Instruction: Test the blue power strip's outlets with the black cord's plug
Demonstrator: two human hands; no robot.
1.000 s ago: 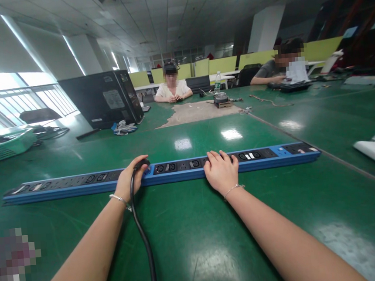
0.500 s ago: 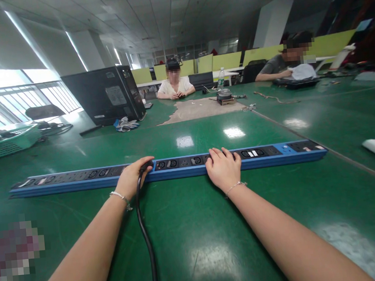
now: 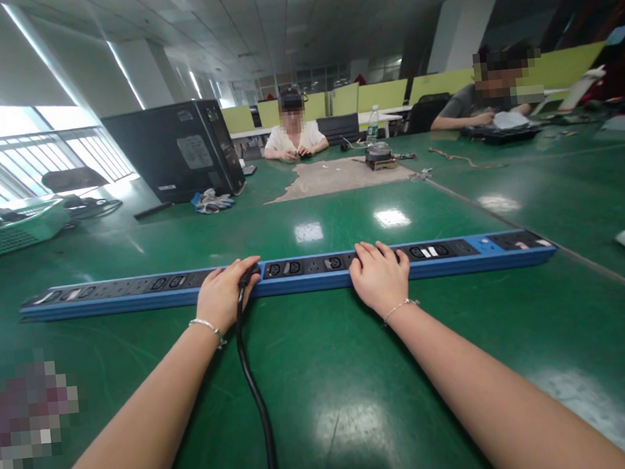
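A long blue power strip (image 3: 306, 285) with rows of black sockets lies across the green table (image 3: 323, 350). My left hand (image 3: 220, 297) is closed around the black plug (image 3: 249, 273) of a power cord, held at the sockets left of the strip's middle. Whether the plug is fully seated is hidden by my fingers. Its black cord (image 3: 254, 389) runs down toward me and out of view. Right of the middle, my right hand (image 3: 380, 278) grips the strip from above, fingers bent over its far edge and thumb on the near side.
At the back left stand a black computer case (image 3: 174, 155) and gloves (image 3: 212, 201); farther left is a green basket (image 3: 17, 235). A round dark device (image 3: 379, 154) and a bottle (image 3: 373, 123) are at the back. Two people (image 3: 294, 137) sit across the table.
The view has shifted slightly, so the strip and hands appear a little farther right. Both hands keep their places on the strip and plug.
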